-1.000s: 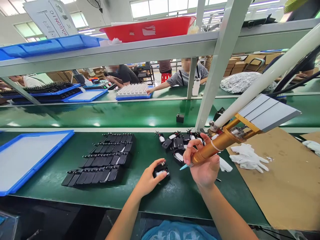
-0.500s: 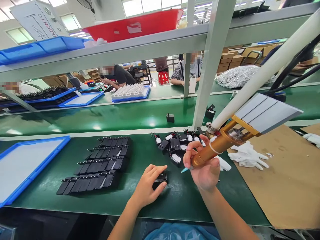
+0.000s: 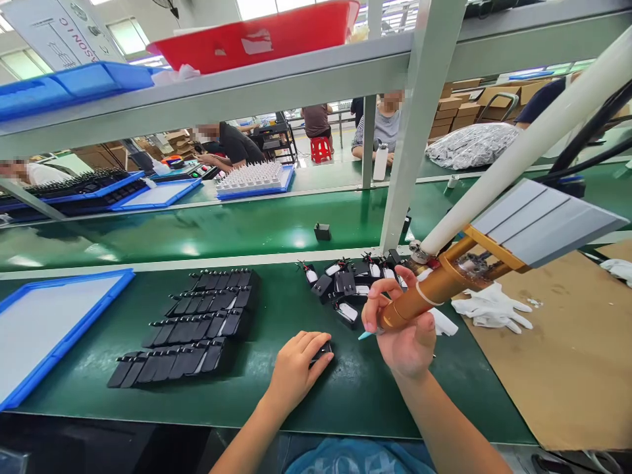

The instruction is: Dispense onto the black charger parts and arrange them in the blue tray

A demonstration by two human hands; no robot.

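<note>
In the head view, the left hand [image 3: 299,365] lies over a small black case [image 3: 324,350] on the near middle of the green bench [image 3: 269,316]; its fingers are together and bent across the top, the thumb against the near right side, so they are closed on the case. A second ago the case showed its open, pale inside between spread finger and thumb; half a second ago a dark face showed there, and now the hand has curled lower and hides most of it. For the work in hand, this looks like the case being covered or pressed down, though whether it is fully shut cannot be told. The right hand [image 3: 407,349] has hardly moved: its fingers are wrapped round the lower end of a bronze-coloured tool [image 3: 425,296], thumb on the near side, with the pale-blue tip [image 3: 364,335] pointing left, to the right of the case and apart from it. The tool therefore does not seem to be acting on the case at this instant. Beyond the hands lies a loose cluster of black cases with white parts [image 3: 345,284], while rows of black cases [image 3: 192,327] stand to the left, unchanged.
</note>
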